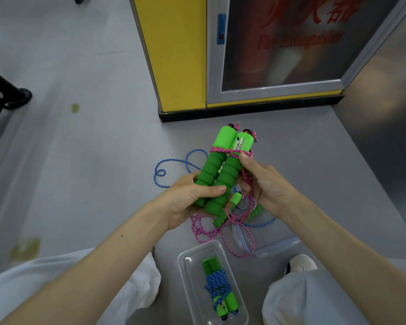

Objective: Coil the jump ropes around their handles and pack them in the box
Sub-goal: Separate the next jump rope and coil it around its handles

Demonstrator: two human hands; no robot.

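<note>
The fingers of the left hand (190, 202) vanish behind the two green foam jump-rope handles (220, 170) it grips. The right hand (267, 186), pinching the pink braided rope (230, 151), covers part of another green foam handle (256, 213) on the floor. The bottom edge cuts off the clear plastic box (188, 270). The red cabinet lettering (298, 41) is blurred.

Both bare arms reach forward and meet at the green handles (220, 165). The left hand (192, 200) curls round the low end of the handles, thumb on top. The right hand (265, 184) sits just right of them, its fingers pinching the pink rope (230, 151).
</note>
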